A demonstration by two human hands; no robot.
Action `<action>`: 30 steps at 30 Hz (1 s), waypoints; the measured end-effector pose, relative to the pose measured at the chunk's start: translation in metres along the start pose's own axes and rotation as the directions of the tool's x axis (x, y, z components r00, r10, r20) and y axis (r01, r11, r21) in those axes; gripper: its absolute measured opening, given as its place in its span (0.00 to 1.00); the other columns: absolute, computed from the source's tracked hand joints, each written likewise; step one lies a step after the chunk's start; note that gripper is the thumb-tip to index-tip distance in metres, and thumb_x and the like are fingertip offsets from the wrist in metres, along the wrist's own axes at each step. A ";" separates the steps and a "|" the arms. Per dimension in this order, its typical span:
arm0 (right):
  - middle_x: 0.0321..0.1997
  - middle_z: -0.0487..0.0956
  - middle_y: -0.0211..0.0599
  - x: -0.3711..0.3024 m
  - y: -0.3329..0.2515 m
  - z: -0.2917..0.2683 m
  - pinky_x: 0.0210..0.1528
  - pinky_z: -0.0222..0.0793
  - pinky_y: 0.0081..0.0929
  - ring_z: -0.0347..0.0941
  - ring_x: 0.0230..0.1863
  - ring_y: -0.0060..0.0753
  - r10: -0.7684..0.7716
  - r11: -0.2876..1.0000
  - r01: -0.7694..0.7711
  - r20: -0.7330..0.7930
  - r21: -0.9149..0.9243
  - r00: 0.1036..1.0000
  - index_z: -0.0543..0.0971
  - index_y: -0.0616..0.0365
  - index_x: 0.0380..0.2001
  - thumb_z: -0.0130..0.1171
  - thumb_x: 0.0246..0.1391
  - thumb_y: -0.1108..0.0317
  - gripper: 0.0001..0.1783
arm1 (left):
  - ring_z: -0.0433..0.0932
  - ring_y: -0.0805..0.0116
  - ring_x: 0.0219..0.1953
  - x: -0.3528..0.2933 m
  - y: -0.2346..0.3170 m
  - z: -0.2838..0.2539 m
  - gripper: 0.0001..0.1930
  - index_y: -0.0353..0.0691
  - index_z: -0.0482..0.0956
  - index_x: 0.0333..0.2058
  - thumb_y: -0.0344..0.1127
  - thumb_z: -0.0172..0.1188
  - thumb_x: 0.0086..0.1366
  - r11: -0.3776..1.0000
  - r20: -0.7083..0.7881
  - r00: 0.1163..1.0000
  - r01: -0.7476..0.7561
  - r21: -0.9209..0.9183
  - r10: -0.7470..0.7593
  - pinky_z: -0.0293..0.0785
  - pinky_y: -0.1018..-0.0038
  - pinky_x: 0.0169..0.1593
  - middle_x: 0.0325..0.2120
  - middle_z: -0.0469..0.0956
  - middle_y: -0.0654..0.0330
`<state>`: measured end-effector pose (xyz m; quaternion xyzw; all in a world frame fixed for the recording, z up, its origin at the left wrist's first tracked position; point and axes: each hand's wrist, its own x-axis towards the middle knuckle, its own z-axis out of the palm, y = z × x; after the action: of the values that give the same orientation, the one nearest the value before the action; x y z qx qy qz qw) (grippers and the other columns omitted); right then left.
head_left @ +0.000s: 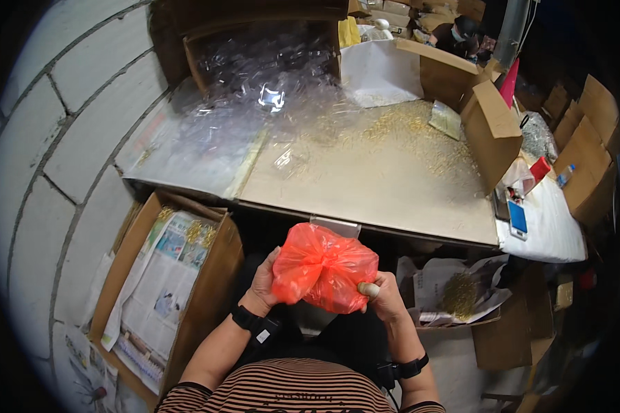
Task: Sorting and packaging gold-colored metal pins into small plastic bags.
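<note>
Between my two hands, over my lap, is a red plastic bag (326,265), gathered at its middle; what fills it cannot be made out. My left hand (264,275) grips its left side, the fingers partly hidden behind the plastic. On the right side, my right hand (387,296) holds the bag with the thumb in front, and the thumb has a pale covering on it. The bag is in front of the near edge of the worktable (337,189), apart from the tabletop.
Clear plastic packets (255,96) heap up at the table's back left. Small gold-coloured pieces (406,127) lie scattered at right. A newspaper-lined carton (158,275) stands left, a lined box (434,286) right. A blue-topped scale (517,219) sits far right. Another person (458,38) is behind.
</note>
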<state>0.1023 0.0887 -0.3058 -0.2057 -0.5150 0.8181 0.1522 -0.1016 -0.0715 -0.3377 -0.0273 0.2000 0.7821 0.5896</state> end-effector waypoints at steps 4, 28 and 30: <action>0.19 0.77 0.36 -0.009 0.032 0.015 0.16 0.67 0.17 0.70 0.14 0.21 0.106 0.982 -0.102 0.015 -0.158 0.994 0.77 0.67 0.27 0.55 0.47 0.76 0.04 | 0.71 0.60 0.51 -0.039 -0.002 -0.032 0.19 0.40 0.71 0.46 0.38 0.59 0.57 0.998 -0.051 0.997 -0.055 0.013 0.056 0.66 0.60 0.57 0.46 0.74 0.57; 0.31 0.77 0.42 -0.089 0.124 -0.097 0.28 0.76 0.26 0.76 0.26 0.30 0.134 0.841 0.015 -0.235 0.541 0.963 0.73 0.63 0.35 0.46 0.61 0.70 0.08 | 0.79 0.58 0.37 -0.075 -0.059 -0.112 0.14 0.26 0.74 0.38 0.29 0.51 0.53 0.932 -0.381 0.921 0.069 0.356 0.077 0.77 0.67 0.45 0.37 0.78 0.49; 0.33 0.77 0.43 -0.093 0.130 -0.102 0.31 0.76 0.27 0.77 0.29 0.32 0.138 0.833 0.027 -0.255 0.552 0.957 0.73 0.63 0.36 0.46 0.61 0.70 0.08 | 0.79 0.57 0.38 -0.067 -0.086 -0.108 0.15 0.25 0.74 0.37 0.29 0.49 0.54 0.602 -0.210 0.948 0.024 0.798 0.240 0.76 0.67 0.47 0.38 0.77 0.47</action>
<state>0.2287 0.0701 -0.4453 -0.2835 -0.2246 0.8973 0.2531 -0.0220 -0.1509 -0.4426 0.1319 0.6120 0.6337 0.4544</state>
